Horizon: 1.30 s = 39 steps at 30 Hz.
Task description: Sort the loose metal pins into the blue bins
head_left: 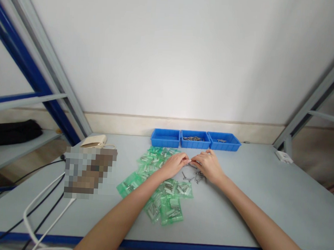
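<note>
My left hand (176, 164) and my right hand (208, 166) meet fingertip to fingertip over the table. Both are closed in a pinch on something small that I cannot make out. Just below my right hand lie loose metal screws (200, 177) in a small heap. Several green plastic bags (172, 210), holding screws and pale plugs, are spread under and around my left forearm. Behind the hands stand three blue bins in a row. Many screws fill the middle bin (195, 145), a few are in the right bin (225, 145), and none show in the left bin (165, 141).
A white wall (171, 57) rises behind the grey table (264, 191). At left are a cream-coloured box (94, 140), a blurred-out patch, and white and black cables (27, 218). A white adapter (284, 157) sits at the far right. Metal frame posts (43, 91) flank the table.
</note>
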Motion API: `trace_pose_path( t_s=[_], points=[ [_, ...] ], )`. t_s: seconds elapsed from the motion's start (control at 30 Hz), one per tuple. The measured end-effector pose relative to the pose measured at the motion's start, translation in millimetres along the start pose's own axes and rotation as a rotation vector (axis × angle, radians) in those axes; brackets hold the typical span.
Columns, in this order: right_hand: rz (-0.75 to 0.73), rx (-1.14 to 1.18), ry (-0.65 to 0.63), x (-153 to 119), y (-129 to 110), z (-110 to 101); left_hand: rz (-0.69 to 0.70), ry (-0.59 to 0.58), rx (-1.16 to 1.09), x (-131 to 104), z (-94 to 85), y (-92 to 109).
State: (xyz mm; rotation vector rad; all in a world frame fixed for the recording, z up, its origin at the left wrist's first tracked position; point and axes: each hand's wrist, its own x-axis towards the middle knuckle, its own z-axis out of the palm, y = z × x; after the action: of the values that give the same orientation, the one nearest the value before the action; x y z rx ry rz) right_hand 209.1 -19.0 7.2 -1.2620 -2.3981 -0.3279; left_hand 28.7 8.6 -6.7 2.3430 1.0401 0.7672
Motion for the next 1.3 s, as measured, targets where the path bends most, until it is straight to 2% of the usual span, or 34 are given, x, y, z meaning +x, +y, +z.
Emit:
trace_pose_path(
  t_s=[0.17,0.37,0.63,1.0,1.3],
  points=[
    [0.041,0.085,0.027,0,1,1,0.023,0.008,-0.044,-1,-1.8,0],
    [-0.020,0.232,0.018,-2,-1,3,0.013,0.042,-0.016,-3,-3.2,1],
    [0.027,0.182,0.023,-2,-1,1,-0.005,0.042,0.034,-4,-7.0,9],
    [-0.004,0.226,-0.037,-2,-1,1,0.038,0.075,0.124,-5,-9.9,14],
    [0.020,0.239,-0.024,-1,-1,-6,-0.020,0.105,0.147,-4,-8.3,12]
  ],
)
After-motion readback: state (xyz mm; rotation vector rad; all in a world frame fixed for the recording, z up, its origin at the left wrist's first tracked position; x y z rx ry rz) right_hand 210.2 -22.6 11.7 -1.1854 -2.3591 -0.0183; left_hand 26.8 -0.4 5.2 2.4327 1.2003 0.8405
